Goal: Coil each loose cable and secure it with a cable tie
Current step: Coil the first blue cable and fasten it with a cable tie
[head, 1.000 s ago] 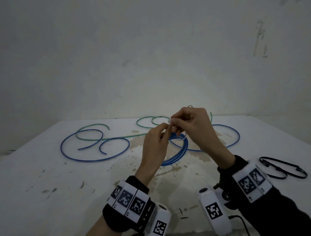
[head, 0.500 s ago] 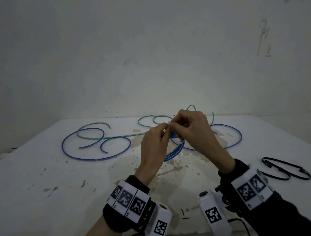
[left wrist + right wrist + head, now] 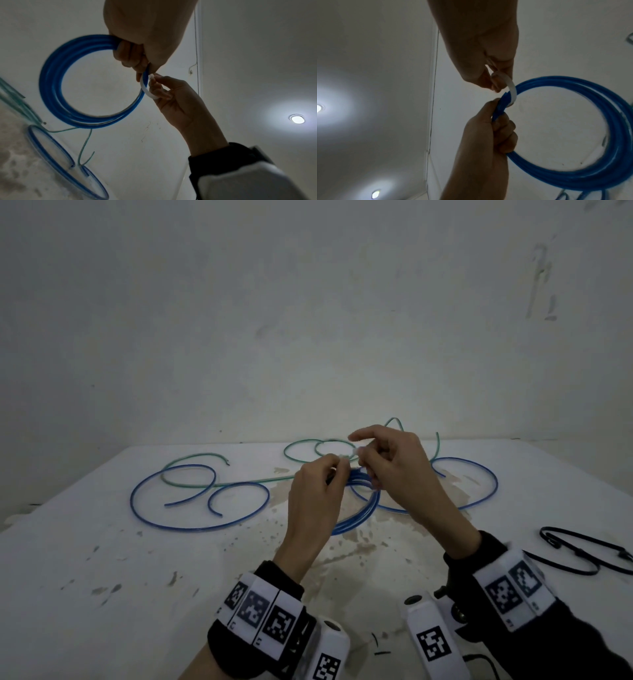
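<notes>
My left hand (image 3: 334,470) grips a blue cable coil (image 3: 51,83) of several turns and holds it above the white table (image 3: 102,577). A white cable tie (image 3: 145,89) loops round one side of the coil, just beyond the left fingers. My right hand (image 3: 363,458) pinches the tie's end between thumb and fingers, its index finger lifted straight. In the right wrist view the white cable tie (image 3: 511,88) curves from the right fingertips (image 3: 494,81) over the blue cable coil (image 3: 573,83), next to the left hand (image 3: 498,129). From the head view the hands hide most of the coil (image 3: 359,515).
Loose blue cables lie on the table at left (image 3: 191,522) and right (image 3: 486,491), with a green cable (image 3: 191,484) winding between them toward the back wall. A black tied cable (image 3: 582,553) lies at the right edge. The table top is stained in the middle.
Both hands stay together at the coil. The right index finger has lifted away from the pinch and now points left; the coil has shifted slightly under the hands.
</notes>
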